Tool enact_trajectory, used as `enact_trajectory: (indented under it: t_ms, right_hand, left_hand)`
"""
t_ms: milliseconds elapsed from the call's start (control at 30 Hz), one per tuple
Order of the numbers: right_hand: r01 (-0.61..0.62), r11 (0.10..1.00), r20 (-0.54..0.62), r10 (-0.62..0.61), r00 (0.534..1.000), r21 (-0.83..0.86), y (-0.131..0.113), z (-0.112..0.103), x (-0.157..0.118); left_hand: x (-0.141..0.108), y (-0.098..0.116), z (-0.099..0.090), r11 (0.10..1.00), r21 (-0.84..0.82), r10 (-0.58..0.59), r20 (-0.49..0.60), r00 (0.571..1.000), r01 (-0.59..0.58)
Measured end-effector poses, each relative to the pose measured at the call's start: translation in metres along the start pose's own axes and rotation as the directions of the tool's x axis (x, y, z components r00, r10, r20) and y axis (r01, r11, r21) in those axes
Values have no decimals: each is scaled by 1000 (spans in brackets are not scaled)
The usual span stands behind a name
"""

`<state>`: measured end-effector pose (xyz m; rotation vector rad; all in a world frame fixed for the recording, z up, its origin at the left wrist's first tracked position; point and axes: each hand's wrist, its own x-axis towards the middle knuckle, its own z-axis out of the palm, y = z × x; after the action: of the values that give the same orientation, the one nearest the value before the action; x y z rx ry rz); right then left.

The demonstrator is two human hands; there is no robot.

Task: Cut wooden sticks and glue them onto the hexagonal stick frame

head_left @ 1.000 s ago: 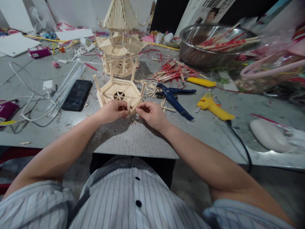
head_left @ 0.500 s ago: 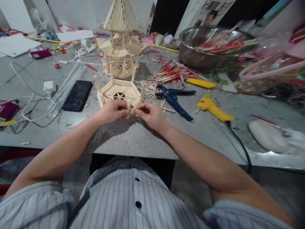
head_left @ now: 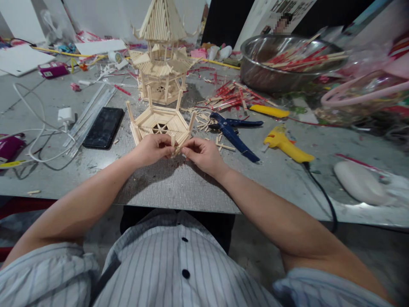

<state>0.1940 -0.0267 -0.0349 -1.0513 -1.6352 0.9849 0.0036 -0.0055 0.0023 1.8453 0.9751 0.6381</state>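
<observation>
A hexagonal frame of pale wooden sticks (head_left: 166,116) with upright posts at its corners lies near the table's front edge. My left hand (head_left: 156,149) is closed at its near left side, thumb and fingers pinched by a short upright post (head_left: 173,140). My right hand (head_left: 203,154) is closed at the near right corner, its fingertips pinching a small piece I cannot make out against the frame. The fingertips of both hands are close together. Behind the frame stands a tiered stick pagoda (head_left: 162,64) with a pointed roof.
Blue cutting pliers (head_left: 231,134), a yellow glue gun (head_left: 287,145) and a yellow-handled knife (head_left: 269,111) lie to the right. Left is a black phone (head_left: 103,128) beside a white charger (head_left: 65,114). A steel bowl (head_left: 271,79) with red-wrapped sticks stands behind scattered stick offcuts (head_left: 223,96).
Both hands stay at the near corner of the frame. The left fingers have shifted very slightly to the right; the frame and the tools lie where they were.
</observation>
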Motion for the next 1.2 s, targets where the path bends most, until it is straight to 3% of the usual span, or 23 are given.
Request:
enact_trajectory:
  t_ms: [633, 900, 1200]
  right_hand:
    - [-17, 1000, -1, 17, 1000, -13, 1, 0, -1]
    - [-7, 1000, -18, 7, 1000, 17, -3, 2, 0]
    - [-19, 1000, -23, 19, 1000, 7, -3, 1, -1]
  left_hand:
    - [2, -6, -1, 999, -28, -30, 23, 999, 31]
    - [3, -11, -1, 995, -91, 48, 29, 998, -45]
    - [2, -5, -2, 1000, -3, 25, 32, 999, -25]
